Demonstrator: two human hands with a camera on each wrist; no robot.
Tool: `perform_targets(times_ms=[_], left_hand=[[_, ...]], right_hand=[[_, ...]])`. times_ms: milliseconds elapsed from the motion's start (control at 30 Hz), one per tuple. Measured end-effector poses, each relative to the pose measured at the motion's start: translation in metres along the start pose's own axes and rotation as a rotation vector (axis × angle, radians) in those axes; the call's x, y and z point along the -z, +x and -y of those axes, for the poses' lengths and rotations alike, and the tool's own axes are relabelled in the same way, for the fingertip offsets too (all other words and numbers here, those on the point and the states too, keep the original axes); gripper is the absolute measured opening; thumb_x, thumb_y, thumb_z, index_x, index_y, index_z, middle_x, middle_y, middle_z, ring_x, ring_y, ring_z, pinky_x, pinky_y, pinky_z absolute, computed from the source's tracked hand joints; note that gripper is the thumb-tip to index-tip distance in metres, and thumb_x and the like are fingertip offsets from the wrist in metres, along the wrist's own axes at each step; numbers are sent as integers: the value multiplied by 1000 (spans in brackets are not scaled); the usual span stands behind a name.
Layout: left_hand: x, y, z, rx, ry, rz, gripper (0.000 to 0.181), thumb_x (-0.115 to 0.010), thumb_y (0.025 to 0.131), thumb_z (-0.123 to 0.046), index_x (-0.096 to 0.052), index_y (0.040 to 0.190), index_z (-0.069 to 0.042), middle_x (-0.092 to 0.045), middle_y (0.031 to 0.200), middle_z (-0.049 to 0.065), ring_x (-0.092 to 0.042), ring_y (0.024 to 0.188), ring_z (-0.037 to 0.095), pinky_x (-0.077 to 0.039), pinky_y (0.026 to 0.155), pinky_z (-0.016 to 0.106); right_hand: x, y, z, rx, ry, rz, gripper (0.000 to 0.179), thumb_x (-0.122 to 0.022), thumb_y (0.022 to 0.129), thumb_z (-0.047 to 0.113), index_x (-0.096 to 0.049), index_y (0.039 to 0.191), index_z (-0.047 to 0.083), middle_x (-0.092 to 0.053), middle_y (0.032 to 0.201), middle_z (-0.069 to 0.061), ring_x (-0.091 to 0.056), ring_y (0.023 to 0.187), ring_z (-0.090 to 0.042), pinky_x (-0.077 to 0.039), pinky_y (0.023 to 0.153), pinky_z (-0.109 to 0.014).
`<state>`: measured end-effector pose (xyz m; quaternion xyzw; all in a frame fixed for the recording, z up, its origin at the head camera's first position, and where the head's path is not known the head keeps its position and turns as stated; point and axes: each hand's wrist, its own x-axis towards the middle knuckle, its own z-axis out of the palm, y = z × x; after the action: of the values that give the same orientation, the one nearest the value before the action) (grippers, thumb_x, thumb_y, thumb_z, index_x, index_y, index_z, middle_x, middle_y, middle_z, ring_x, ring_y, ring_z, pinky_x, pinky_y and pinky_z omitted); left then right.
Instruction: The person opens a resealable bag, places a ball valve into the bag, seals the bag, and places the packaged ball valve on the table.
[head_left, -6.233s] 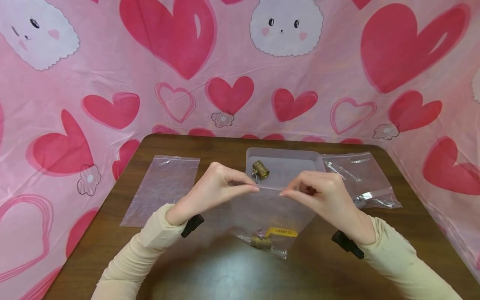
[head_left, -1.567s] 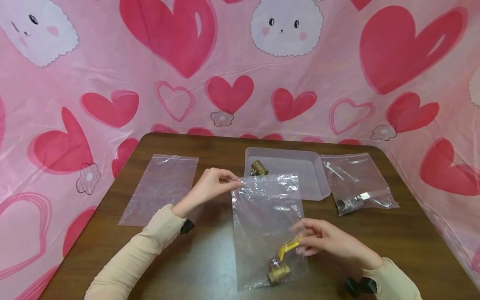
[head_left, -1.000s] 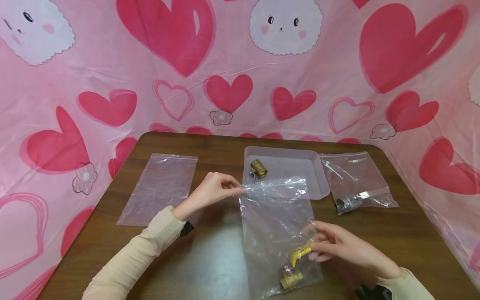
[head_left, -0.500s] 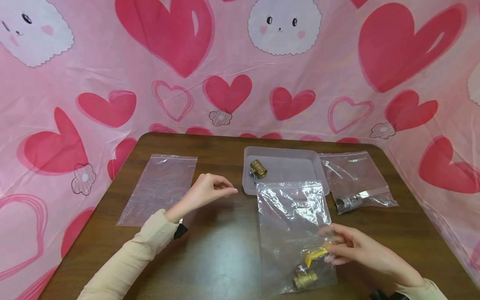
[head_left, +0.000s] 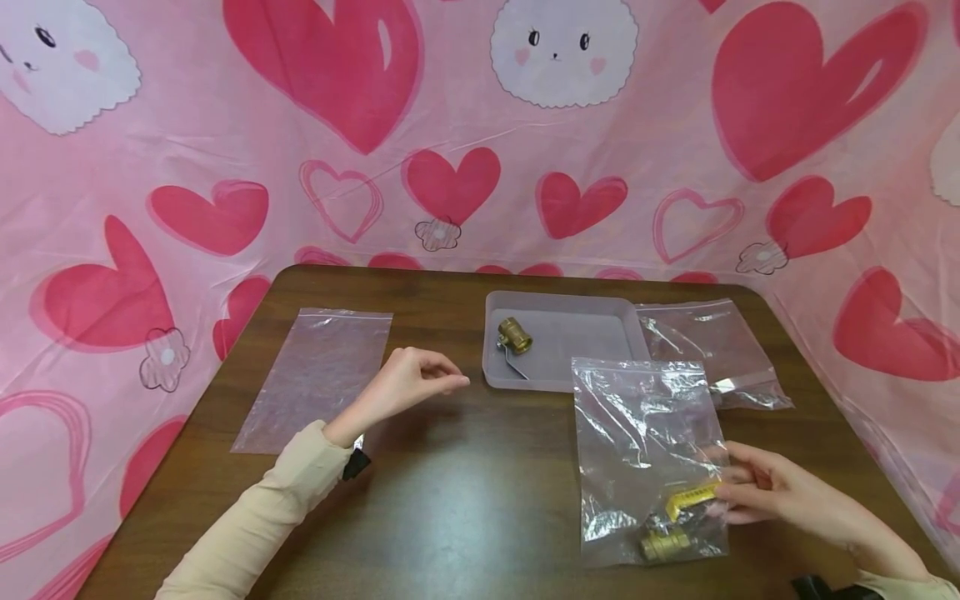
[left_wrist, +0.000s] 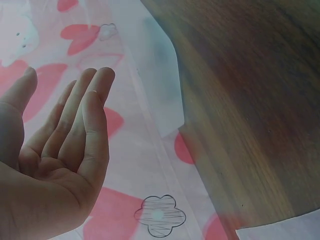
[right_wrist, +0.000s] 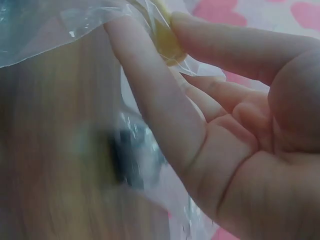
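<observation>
My right hand (head_left: pixel 783 492) pinches a clear zip-lock bag (head_left: pixel 626 425) by its right side, over the yellow lever of a ball valve. That brass ball valve (head_left: pixel 663 547) lies at the bag's lower right, inside the plastic. In the right wrist view, thumb and index finger grip the yellow lever (right_wrist: pixel 167 41) through the film. My left hand (head_left: pixel 408 383) hovers over the table left of the tray, holding nothing; in the left wrist view its fingers (left_wrist: pixel 94 120) are relaxed, slightly bent.
At the back stands a shallow translucent tray (head_left: pixel 581 337) with another brass valve (head_left: pixel 515 336) on its left side. A flat zip-lock bag (head_left: pixel 322 375) lies at left. Right of the tray lies another bag (head_left: pixel 697 337), partly behind the held one.
Earlier both hands pinched the bag's top edge. My right hand then took the lever through the plastic, my left let go, and the bag has moved right toward the other bag.
</observation>
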<state>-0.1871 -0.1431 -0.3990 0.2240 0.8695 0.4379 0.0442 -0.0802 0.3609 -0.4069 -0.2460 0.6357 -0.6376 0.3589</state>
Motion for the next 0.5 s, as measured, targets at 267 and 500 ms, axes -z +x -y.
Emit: perform_targets(times_ms=[267, 500], left_hand=[[0, -1, 2, -4, -1, 1, 16, -76, 87, -31, -78, 88, -15, -78, 81, 8, -74, 74, 29, -53, 64, 21], [0, 0, 1, 11, 9, 1, 16, -77, 87, -31, -78, 88, -16, -77, 79, 3, -74, 74, 28, -52, 63, 20]], right_hand=[[19, -25, -3, -12, -4, -14, 59, -28, 102, -14, -44, 143, 24, -68, 129, 0, -68, 114, -17, -57, 91, -34], [32, -43, -2, -2, -8, -39, 62, -27, 101, -15, -44, 143, 28, -68, 129, 2, -69, 113, -16, -57, 90, -33]])
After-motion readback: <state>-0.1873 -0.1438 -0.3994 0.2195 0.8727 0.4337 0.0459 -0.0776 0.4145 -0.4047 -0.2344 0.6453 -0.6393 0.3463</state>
